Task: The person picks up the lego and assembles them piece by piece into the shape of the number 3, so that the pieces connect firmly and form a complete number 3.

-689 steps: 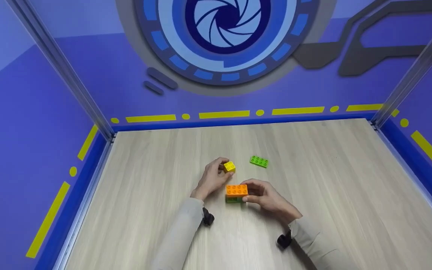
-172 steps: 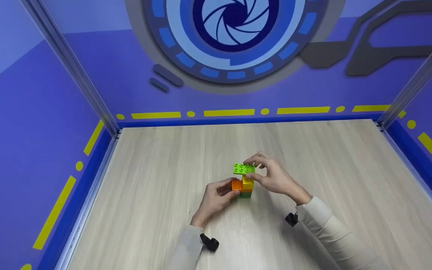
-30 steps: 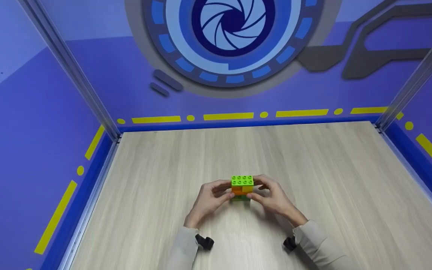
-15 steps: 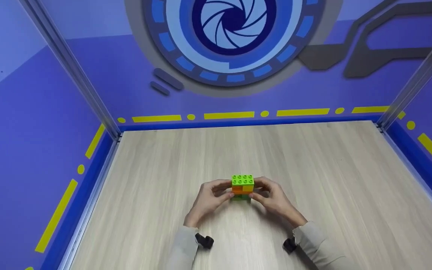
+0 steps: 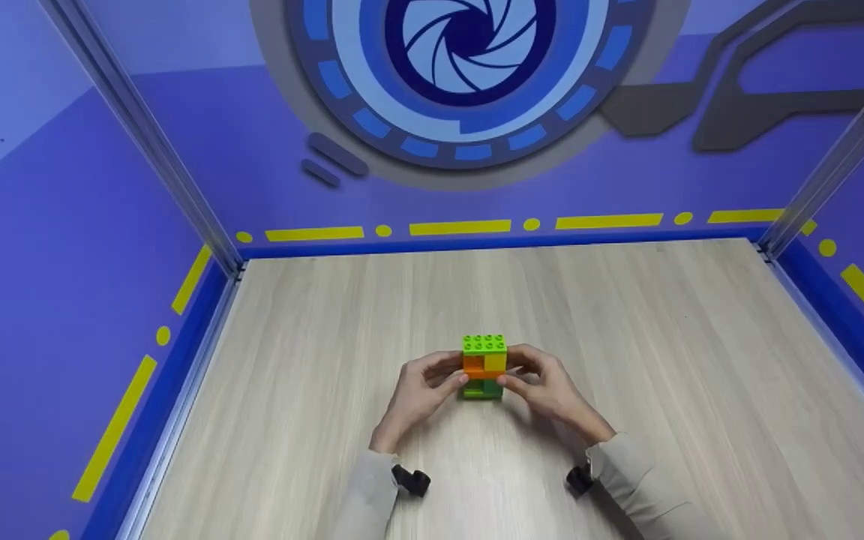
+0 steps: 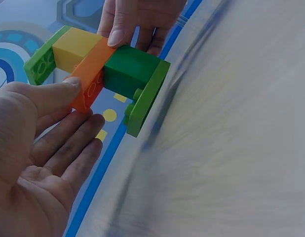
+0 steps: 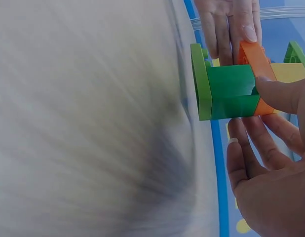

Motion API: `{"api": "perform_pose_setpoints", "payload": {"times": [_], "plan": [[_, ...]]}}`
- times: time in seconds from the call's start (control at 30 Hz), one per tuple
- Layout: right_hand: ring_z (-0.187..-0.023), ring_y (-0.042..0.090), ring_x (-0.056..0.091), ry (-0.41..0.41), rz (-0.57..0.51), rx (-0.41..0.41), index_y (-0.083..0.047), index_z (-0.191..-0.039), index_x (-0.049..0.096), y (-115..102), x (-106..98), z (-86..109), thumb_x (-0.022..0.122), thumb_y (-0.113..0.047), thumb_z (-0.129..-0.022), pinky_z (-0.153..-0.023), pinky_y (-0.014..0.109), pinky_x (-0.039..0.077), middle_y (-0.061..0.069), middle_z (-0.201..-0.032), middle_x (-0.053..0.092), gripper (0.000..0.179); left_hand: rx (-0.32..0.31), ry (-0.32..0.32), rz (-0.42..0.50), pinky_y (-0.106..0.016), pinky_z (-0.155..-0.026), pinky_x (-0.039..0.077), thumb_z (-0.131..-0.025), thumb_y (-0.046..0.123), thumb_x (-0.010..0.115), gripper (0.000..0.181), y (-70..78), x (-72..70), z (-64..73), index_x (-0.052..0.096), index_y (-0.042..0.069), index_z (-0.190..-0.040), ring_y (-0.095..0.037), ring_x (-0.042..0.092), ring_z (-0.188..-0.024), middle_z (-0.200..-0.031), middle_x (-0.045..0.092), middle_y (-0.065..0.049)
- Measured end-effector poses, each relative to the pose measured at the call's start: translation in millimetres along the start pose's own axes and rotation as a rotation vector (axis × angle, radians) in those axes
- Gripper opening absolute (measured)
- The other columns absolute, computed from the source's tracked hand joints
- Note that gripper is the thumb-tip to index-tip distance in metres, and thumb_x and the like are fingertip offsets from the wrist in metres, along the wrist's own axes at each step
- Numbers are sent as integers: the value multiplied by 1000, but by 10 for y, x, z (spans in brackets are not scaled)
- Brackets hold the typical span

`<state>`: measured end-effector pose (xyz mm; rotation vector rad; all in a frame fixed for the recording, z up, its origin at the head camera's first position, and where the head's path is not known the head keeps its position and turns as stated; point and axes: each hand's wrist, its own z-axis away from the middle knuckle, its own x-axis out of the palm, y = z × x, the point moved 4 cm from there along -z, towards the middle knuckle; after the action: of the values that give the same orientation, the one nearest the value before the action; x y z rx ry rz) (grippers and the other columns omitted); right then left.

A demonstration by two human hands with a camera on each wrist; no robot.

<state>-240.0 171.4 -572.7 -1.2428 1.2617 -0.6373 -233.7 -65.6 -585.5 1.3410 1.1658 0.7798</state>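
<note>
A stack of toy building bricks (image 5: 484, 364) stands in front of me, held between both hands. From the top it has a light green studded plate (image 5: 484, 343), a yellow brick (image 5: 496, 362), an orange plate (image 6: 93, 64), a dark green brick (image 7: 234, 81) and another light green plate (image 7: 202, 81). My left hand (image 5: 418, 394) pinches the orange plate's left end between thumb and fingers. At its right end, my right hand (image 5: 552, 388) pinches the same orange plate. Open gaps beside the yellow and dark green bricks show in the left wrist view.
The wooden tabletop (image 5: 312, 337) spreads around the hands. A blue-purple back wall (image 5: 214, 150) with yellow markings rises behind it, and side walls with metal corner posts (image 5: 154, 150) flank it. Each wrist wears a small black camera (image 5: 411, 480).
The yellow brick and loose light green plate, separate before, have joined the stack. In the last second the stack has risen or tilted slightly, baring more of its front; both hands keep their grip.
</note>
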Motion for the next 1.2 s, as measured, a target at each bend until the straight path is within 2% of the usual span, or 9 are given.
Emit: {"api": "perform_pose_setpoints", "payload": {"times": [0.33,0.57,0.7,0.8,1.07,1.2], "plan": [[-108,24,68,-15,-32,45,-10,-135,69,-61,-56,-42,78,-13,-99,-96,28,57,9,-120,74,38,24,-1,14,-31,-108,57,-102,25,76,42,114,-22,-71,69,7,-139,-25,70,-126,-135,73,-11],[-109,26,66,-19,-63,34,-6,-138,67,-80,-113,-33,76,-12,-100,-94,26,57,12,-122,72,40,16,-21,3,-35,-111,55,-101,22,77,39,174,-8,-110,70,12,-139,-23,69,-128,-137,73,-6],[-109,27,67,-21,-77,33,-5,-140,65,-94,-139,-34,76,-14,-101,-94,26,57,14,-123,72,41,25,-29,6,-41,-112,55,-99,19,79,41,202,-2,-129,70,11,-138,-23,69,-127,-137,72,-7],[-109,28,67,-26,-72,39,-6,-141,64,-106,-156,-29,75,-17,-102,-92,25,57,13,-124,72,42,34,-36,12,-40,-113,54,-98,17,80,42,223,12,-143,70,10,-139,-23,70,-126,-139,72,-7],[-109,29,69,-19,-69,42,-1,-141,63,-106,-198,-47,74,-18,-103,-91,23,57,19,-123,72,43,62,-15,5,-51,-113,53,-98,12,79,40,264,43,-185,72,13,-137,-24,70,-124,-139,70,-7],[-106,26,69,-15,-42,46,0,-142,61,-107,-213,-53,72,-18,-104,-88,22,56,19,-123,72,43,68,-5,-41,-45,-111,56,-99,14,78,37,274,47,-206,73,12,-135,-23,70,-124,-136,71,-5]]}}
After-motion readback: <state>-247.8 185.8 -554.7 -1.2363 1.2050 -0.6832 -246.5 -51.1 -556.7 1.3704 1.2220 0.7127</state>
